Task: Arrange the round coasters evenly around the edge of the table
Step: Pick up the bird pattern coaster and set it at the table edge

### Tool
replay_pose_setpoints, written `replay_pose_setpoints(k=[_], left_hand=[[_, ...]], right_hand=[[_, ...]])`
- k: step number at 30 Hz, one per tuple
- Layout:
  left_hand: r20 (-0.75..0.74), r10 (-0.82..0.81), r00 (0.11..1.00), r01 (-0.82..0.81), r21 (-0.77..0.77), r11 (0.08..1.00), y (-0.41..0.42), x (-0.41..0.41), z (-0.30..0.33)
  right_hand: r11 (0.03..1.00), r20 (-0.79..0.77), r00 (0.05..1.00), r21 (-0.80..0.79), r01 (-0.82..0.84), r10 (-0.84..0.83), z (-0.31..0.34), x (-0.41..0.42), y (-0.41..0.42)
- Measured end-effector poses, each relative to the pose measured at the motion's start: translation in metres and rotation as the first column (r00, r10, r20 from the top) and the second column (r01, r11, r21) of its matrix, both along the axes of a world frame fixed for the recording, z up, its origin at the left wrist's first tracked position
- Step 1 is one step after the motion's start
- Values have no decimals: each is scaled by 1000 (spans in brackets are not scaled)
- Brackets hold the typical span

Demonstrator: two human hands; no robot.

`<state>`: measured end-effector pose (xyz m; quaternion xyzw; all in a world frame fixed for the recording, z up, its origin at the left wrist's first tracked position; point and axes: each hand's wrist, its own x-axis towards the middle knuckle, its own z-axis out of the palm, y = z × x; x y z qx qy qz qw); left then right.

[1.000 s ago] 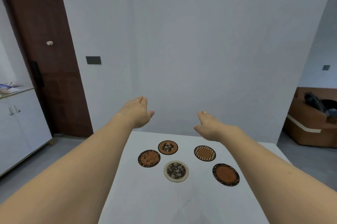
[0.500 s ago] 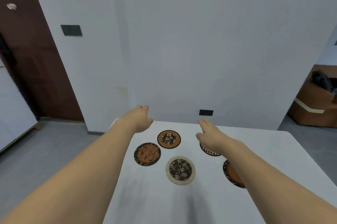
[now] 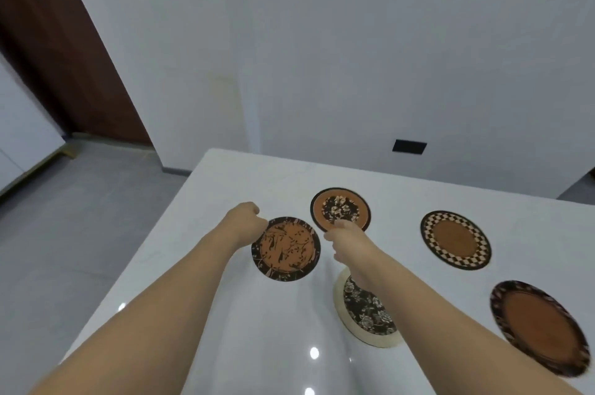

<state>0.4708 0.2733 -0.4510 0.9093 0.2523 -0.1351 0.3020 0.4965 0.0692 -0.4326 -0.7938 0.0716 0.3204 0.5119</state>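
White glossy table (image 3: 225, 314), set against a plain pale wall. Five round coasters clustered mid-table, none yet at the edge: leaf-print coaster (image 3: 286, 248), floral orange coaster (image 3: 340, 209), checker-rimmed coaster (image 3: 455, 240), cream-rimmed floral coaster (image 3: 367, 314), plain brown coaster (image 3: 541, 327). Left hand (image 3: 246, 220) curled at the leaf-print rim; right hand (image 3: 346, 238) at the floral orange rim; whether either pinches, cannot tell. Step: first pickups. Next: carry each outward, spaced evenly. No legible writing.

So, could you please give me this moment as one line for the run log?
left hand: at leaf coaster edge | right hand: at flower coaster edge | five coasters clustered on table | none placed yet
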Motion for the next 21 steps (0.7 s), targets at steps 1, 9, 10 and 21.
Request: replay_pose_setpoints(k=[1,9,10,21], left_hand=[[-5,-13,1000,13,32,999,8,4,-22],[119,75,990,-85,82,993,14,22,-121],[139,96,986,-108,85,990,12,25,-125],[239,328,914,-266,-258,929,87,1,-124]], right_hand=[[999,-45,998,13,37,-37,-17,9,10],[962,-47,973,-165,216,-227,-114,53,55],[956,-34,974,-201,215,-226,-121,55,58],[886,252,929,-443,-139,272,-114,40,119]])
